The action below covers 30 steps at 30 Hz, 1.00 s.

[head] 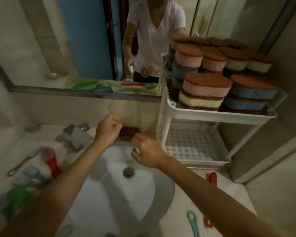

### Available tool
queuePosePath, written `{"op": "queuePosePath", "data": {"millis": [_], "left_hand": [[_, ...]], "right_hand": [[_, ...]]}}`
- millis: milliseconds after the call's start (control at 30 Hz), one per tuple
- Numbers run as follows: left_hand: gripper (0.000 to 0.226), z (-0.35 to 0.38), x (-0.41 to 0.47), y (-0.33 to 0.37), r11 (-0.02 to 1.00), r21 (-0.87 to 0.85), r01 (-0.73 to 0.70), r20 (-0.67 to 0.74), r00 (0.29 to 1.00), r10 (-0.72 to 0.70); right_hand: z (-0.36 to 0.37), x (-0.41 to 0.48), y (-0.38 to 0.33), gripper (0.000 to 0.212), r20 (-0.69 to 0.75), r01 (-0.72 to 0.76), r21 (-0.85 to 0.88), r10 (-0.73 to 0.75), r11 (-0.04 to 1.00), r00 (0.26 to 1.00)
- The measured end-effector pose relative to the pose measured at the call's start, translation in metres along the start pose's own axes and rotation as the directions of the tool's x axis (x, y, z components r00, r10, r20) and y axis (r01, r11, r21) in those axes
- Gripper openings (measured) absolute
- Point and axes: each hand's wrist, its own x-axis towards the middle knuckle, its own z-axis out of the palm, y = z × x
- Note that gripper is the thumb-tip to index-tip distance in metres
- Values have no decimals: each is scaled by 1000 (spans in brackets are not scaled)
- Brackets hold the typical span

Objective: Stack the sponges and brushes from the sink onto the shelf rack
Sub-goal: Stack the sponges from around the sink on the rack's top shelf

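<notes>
Your left hand point(108, 130) is fisted, grip narrow, and your right hand point(146, 155) curls loosely; both are above the sink point(109, 190). One sponge point(129, 133) lies behind them. The rack point(217, 113) holds many sponges; two front stacks show two each.
</notes>
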Motion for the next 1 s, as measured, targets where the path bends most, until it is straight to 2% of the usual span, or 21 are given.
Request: {"op": "queuePosePath", "data": {"millis": [33, 100, 167, 300, 433, 567, 700, 800, 900, 1000], "left_hand": [[22, 8, 6, -21, 997, 53, 52, 54, 997, -55], [16, 23, 17, -59, 981, 157, 112, 138, 981, -134], [22, 37, 27, -89, 953, 278, 124, 203, 962, -185], [43, 61, 50, -123, 885, 459, 77, 211, 958, -193], [51, 85, 80, -137, 847, 530, 42, 154, 978, -144], [52, 102, 105, -137, 895, 409, 178, 67, 972, -224], [57, 112, 121, -139, 897, 376, 232, 20, 966, -259], [65, 114, 125, -142, 902, 332, 274, -2, 957, -290], [79, 113, 121, -135, 921, 275, 277, -1, 958, -288], [87, 110, 107, -122, 934, 188, 304, 0, 951, -309]], "right_hand": [[17, 6, 5, 37, 129, -83, -22, 85, 996, 988], [47, 19, 19, 38, 338, -206, -85, 223, 975, 914], [70, 33, 34, 46, 418, -307, -103, 321, 946, 850], [108, 74, 62, 61, 368, -485, -31, 461, 874, 808], [129, 116, 79, 66, 323, -500, -9, 476, 866, 818], [141, 147, 96, 60, 187, -428, -81, 435, 900, 881], [149, 159, 110, 64, 177, -382, -174, 410, 908, 895], [152, 160, 113, 72, 129, -391, -173, 414, 904, 901], [149, 157, 106, 78, 104, -479, -89, 486, 873, 867], [137, 144, 90, 72, 85, -623, 49, 619, 780, 781]]}}
